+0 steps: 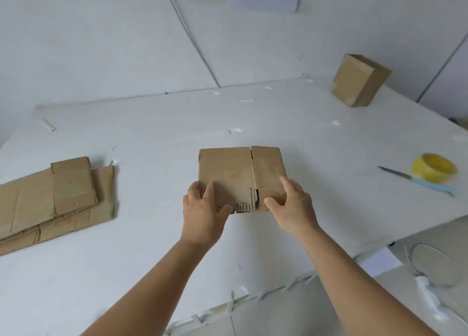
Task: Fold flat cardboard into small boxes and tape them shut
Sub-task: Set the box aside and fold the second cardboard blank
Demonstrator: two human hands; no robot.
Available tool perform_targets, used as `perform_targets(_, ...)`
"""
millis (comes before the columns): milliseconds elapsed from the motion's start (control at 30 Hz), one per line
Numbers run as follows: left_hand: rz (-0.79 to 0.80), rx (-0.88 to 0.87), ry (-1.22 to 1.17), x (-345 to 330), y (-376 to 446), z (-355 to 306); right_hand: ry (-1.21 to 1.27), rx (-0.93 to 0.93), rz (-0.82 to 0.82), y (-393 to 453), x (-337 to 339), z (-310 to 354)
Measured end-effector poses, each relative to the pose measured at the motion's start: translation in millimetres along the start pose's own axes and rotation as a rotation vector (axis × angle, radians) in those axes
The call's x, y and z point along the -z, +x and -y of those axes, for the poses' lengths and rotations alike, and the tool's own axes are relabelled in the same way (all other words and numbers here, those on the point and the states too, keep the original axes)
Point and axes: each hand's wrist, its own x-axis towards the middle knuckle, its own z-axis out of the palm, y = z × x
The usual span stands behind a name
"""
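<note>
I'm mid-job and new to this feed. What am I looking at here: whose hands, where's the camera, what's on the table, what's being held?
There is no machine: a person works bare-handed, and the single picture comes from a camera on their head, looking down. The left hand and right hand both grip the near edge of a flat cardboard piece over the white table. To the left lies a stack of flat cardboard. Far right stands a finished box; nearer are yellow tape and a knife.

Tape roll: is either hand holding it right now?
No, the yellow tape roll lies on the table beside the knife, while both hands grip the flat cardboard.
</note>
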Motion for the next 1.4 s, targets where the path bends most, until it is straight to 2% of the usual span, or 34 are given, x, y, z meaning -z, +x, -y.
perform_targets(267,0.068,-0.117,-0.006,-88,-26,-117,0.006,-0.065,-0.089,-14,97,-119)
perform_targets(667,0.14,-0.262,-0.093,-178,-3,-234,0.072,-0.181,-0.211,13,184,-231)
perform_targets(833,0.149,-0.29,-0.121,-211,35,-270,0.054,-0.208,-0.249,56,210,-260)
perform_targets(1133,0.169,-0.241,-0.159,-242,97,-319,0.056,-0.183,-0.279,132,246,-286)
perform_targets(1400,0.054,-0.098,-0.194,-238,117,-325,0.133,-0.018,-0.221,183,255,-288)
